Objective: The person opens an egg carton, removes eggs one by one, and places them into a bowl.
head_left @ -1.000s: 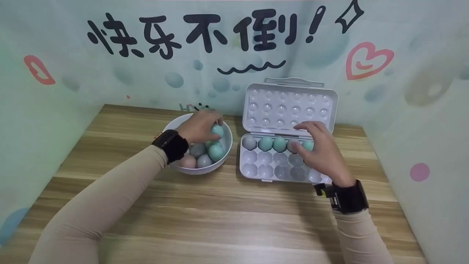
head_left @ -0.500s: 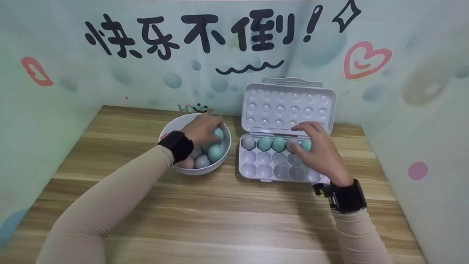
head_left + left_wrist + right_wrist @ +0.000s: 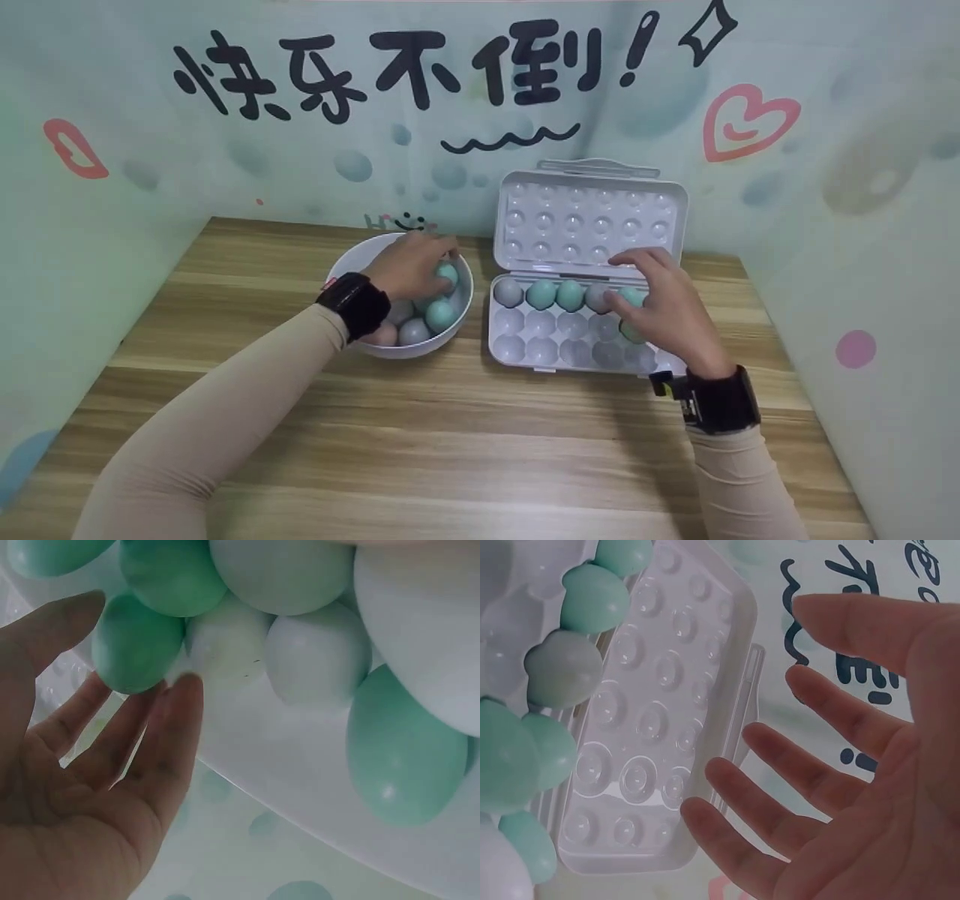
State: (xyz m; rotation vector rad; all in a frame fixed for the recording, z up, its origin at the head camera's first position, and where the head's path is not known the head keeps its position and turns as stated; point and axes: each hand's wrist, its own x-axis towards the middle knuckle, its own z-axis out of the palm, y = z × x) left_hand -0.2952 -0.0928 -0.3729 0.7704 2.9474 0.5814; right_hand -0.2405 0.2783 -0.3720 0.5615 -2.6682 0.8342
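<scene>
My left hand (image 3: 412, 266) is inside the white bowl (image 3: 466, 311). Its thumb and fingertips grip a green egg (image 3: 136, 645) on two sides, as the left wrist view shows. Other green, grey and pinkish eggs lie beneath that hand, partly hidden. Over the right part of the white egg box (image 3: 551, 364) is my right hand (image 3: 671, 315), palm down. Its fingers are spread and hold nothing in the right wrist view. A green egg (image 3: 634, 330) sits in the second row, partly behind the right thumb. Green and grey eggs (image 3: 570, 295) fill the back row as far as visible.
The egg box lid (image 3: 589, 217) stands raised at the back. Bowl and box rest side by side on a wooden table (image 3: 465, 442). A printed cloth (image 3: 315, 165) surrounds the table at the back and both sides.
My right hand has moved slightly right, and a green egg now shows in the second row. The left hand has shifted a little rightward in the bowl round the green egg.
</scene>
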